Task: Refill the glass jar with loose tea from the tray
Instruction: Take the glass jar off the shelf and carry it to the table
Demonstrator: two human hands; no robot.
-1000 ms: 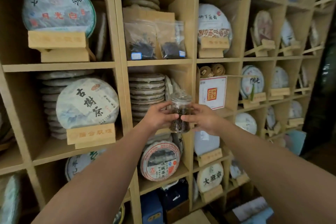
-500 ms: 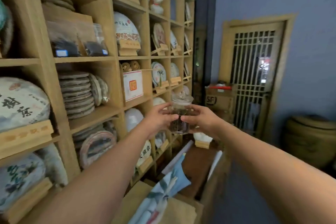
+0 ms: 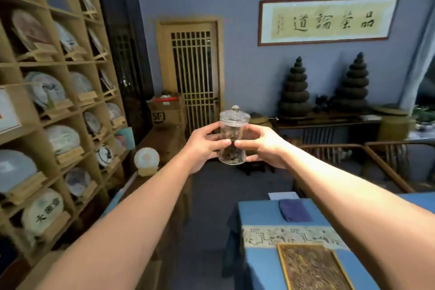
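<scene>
In a blue-walled tea shop, I am holding the lidded glass jar [image 3: 234,139] upright, left hand [image 3: 202,146] and right hand [image 3: 264,145] fingers grasping its sides, keeping it level above the tea tray [image 3: 310,266].

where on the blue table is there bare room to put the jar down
The glass jar is held by left hand and right hand. On the blue table, bare cloth runs left of the tea tray, and beside the folded purple cloth. The patterned band between them is free too. The tray fills the near part.
</scene>
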